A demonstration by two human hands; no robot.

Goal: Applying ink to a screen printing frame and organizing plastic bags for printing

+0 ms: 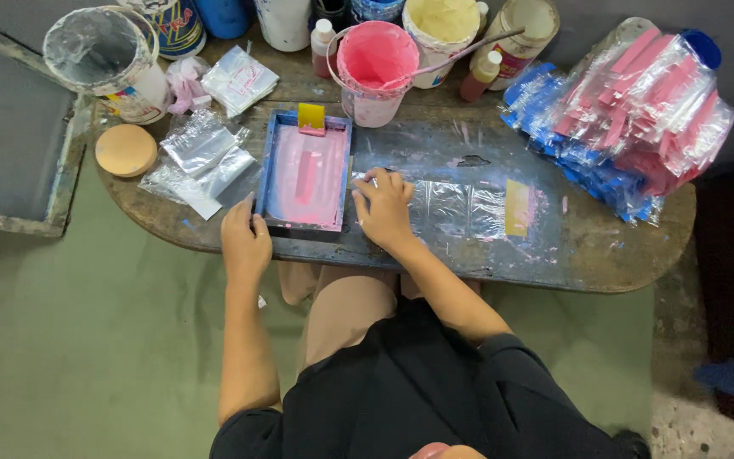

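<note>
I have my left hand point(244, 240) curled over the near left corner of the blue-framed printing screen point(307, 174), fingers closed on the frame edge. My right hand point(384, 208) lies just right of the frame, fingers bent and pressing a clear plastic bag point(460, 208) flat on the worn wooden table point(605, 255); it grips nothing. The screen sits flat near the middle of the table, its mesh washed in pink ink with a darker pink bar at the centre, and a yellow squeegee point(311, 118) rests at its far end. As I judge it, the wet ink is the risk: if the frame slides under my left hand, the print could smear. The pink paint bucket point(375, 68) with its stirring stick stands just beyond the frame, so a careless lift might knock it. The stack of pink and blue bags point(630, 119) lies far right, well apart
</note>
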